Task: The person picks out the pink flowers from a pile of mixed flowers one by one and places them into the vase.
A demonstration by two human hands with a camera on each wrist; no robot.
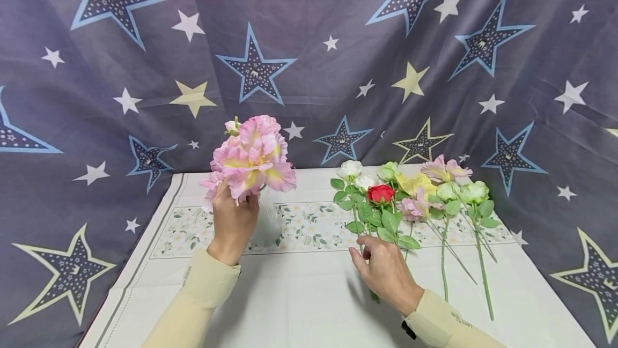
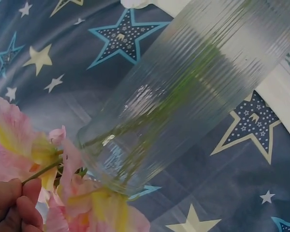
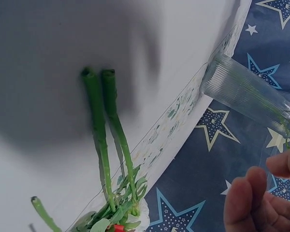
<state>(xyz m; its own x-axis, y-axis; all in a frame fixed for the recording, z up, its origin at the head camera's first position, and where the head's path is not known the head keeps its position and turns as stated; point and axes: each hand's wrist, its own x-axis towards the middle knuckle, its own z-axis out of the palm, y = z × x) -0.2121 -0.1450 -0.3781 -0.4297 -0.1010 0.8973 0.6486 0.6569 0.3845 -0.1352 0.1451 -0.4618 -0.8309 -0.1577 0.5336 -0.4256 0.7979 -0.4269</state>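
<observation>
My left hand [image 1: 233, 219] pinches the thin stem of a pink and yellow artificial flower [image 2: 19, 140] between thumb and fingertips, as the left wrist view shows. Its ruffled bloom is beside the mouth of a clear ribbed glass vase [image 2: 183, 96]. Green stems stand inside the vase, and more pink blooms [image 1: 253, 155] crowd at its rim. Over the cut stems [image 3: 99, 135] of the flowers on the right hovers my right hand [image 1: 386, 270], its fingers loosely bent with nothing between them. A red rose [image 1: 381, 194] lies just beyond that hand.
White roses [image 1: 350, 169], pale green roses [image 1: 475, 192], a yellow flower [image 1: 415, 183] and pink flowers [image 1: 445, 169] lie in a row on the right. Beneath everything runs a white tablecloth [image 1: 309, 305] with a floral band. A star-patterned curtain [image 1: 309, 69] closes off the back and sides.
</observation>
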